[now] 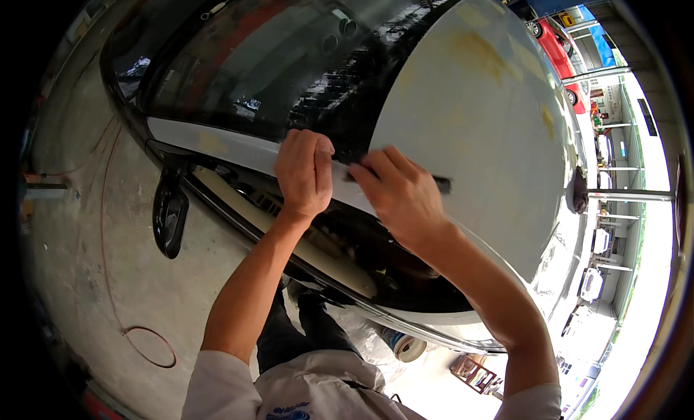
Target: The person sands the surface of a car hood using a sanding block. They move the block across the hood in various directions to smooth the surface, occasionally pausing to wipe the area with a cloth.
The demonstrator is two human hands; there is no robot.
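Observation:
I stand at the side of a car, both arms reaching over its door window. My left hand [303,170] is closed with curled fingers at the windshield pillar [195,136]; whatever it may hold is hidden. Just to its right, my right hand [405,199] is closed on a dark flat block [443,184], slightly blurred, at the front edge of the roof. The block's ends stick out on both sides of the fingers. The pale roof [463,131] has dull yellowish patches [484,55]. The dark windshield [246,80] carries whitish smears near the roof edge.
A black side mirror [170,214] juts out at the left. A thin reddish hose [108,275] loops over the concrete floor. By my legs are a round container [409,348] and a crate [473,374] of small items. A red car [560,55] stands at the far right.

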